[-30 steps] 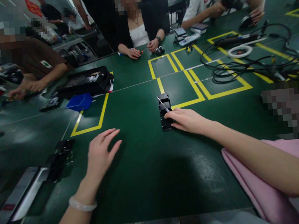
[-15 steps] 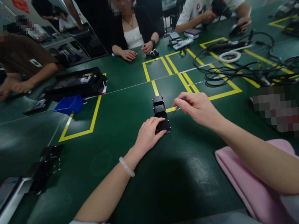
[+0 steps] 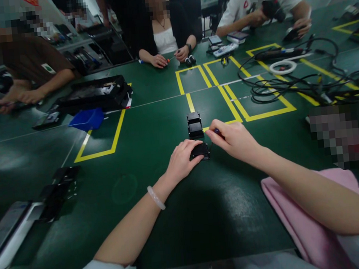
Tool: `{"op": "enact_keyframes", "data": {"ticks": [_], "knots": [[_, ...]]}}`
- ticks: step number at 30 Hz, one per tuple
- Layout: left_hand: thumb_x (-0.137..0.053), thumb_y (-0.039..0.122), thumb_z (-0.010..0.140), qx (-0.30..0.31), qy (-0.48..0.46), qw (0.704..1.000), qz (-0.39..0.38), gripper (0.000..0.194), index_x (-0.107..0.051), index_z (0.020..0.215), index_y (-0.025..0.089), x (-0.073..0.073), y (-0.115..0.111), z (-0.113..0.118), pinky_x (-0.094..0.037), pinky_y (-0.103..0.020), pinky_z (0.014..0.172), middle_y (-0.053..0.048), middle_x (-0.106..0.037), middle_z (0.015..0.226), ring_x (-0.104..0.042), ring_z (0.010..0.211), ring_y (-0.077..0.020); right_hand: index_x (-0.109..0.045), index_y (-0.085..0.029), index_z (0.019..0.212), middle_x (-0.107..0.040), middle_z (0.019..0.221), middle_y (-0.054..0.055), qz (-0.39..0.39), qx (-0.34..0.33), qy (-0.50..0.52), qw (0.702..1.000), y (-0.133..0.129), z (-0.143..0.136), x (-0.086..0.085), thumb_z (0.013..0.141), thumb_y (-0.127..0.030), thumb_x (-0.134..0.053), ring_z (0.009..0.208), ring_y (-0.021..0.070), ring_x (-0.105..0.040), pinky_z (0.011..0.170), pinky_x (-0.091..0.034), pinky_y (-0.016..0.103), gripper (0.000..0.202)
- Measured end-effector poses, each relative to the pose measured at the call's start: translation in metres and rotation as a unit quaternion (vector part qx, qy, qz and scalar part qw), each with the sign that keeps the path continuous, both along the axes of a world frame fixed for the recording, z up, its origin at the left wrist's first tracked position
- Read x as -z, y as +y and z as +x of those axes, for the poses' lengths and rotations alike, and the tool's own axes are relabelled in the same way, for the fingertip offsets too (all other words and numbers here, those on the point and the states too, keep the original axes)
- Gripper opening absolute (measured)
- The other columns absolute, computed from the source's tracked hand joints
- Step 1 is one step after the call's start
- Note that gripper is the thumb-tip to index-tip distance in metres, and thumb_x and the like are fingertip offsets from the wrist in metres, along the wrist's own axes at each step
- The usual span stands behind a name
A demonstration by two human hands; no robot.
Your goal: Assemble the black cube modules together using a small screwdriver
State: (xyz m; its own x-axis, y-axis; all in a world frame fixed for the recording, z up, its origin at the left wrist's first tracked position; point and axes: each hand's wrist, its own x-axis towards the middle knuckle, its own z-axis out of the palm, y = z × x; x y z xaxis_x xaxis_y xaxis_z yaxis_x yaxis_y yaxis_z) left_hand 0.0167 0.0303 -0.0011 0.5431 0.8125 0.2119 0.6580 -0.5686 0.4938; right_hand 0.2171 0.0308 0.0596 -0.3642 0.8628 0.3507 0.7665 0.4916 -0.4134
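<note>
Head view: left hand (image 3: 182, 158) gripped black part (image 3: 201, 149) between thumb and fingers on green table (image 3: 182, 231), seemingly to brace it. Right hand (image 3: 237, 140) pinched slim tool (image 3: 218, 132), shaft angled toward part's right edge, likely for control. Black blocks (image 3: 195, 126) lay just beyond.

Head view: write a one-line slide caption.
Left hand steadies a small black block while the right hand holds a slim tool.

The green table (image 3: 176, 232) is marked with yellow tape (image 3: 269, 113). On it, a blue tray (image 3: 88, 119) lies at the left, below a black open case (image 3: 95, 95). In the upper right there are black cables (image 3: 265, 87), and in the lower right a pink cloth (image 3: 304, 215).
</note>
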Motion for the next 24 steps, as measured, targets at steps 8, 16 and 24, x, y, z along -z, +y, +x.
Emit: {"op": "enact_keyframes", "data": {"ticks": [8,16,24], "knots": [[-0.059,0.03,0.086,-0.003,-0.003,1.0,0.007,0.039,-0.05,0.123,0.023,0.001,-0.001,0.0,-0.043,-0.039,0.094,-0.006,-0.058,0.117,-0.052,0.106,-0.0228,-0.056,-0.017,0.086,-0.055,0.062,0.0,-0.006,-0.01,-0.011,1.0,0.0,0.0,0.002,0.094,-0.042,-0.035,0.056,0.0129,-0.051,0.057,-0.028,0.023,0.033],[-0.059,0.03,0.085,0.004,0.002,1.0,0.002,0.039,-0.05,0.123,0.022,-0.001,-0.006,0.002,-0.043,-0.039,0.093,-0.005,-0.058,0.115,-0.052,0.106,-0.0227,-0.058,-0.017,0.093,-0.063,0.065,0.002,0.036,0.035,-0.111,0.993,-0.008,-0.004,-0.006,0.095,-0.041,-0.031,0.054,0.0135,-0.054,0.053,-0.023,0.024,0.036],[-0.06,0.031,0.085,0.006,-0.002,1.0,0.005,0.038,-0.051,0.12,0.021,0.001,-0.01,0.003,-0.044,-0.039,0.093,-0.007,-0.058,0.114,-0.052,0.105,-0.0234,-0.059,-0.02,0.085,-0.065,0.06,0.004,0.026,0.057,-0.232,0.971,-0.019,-0.007,-0.021,0.095,-0.044,-0.029,0.053,0.0164,-0.056,0.05,-0.015,0.026,0.039]]}}
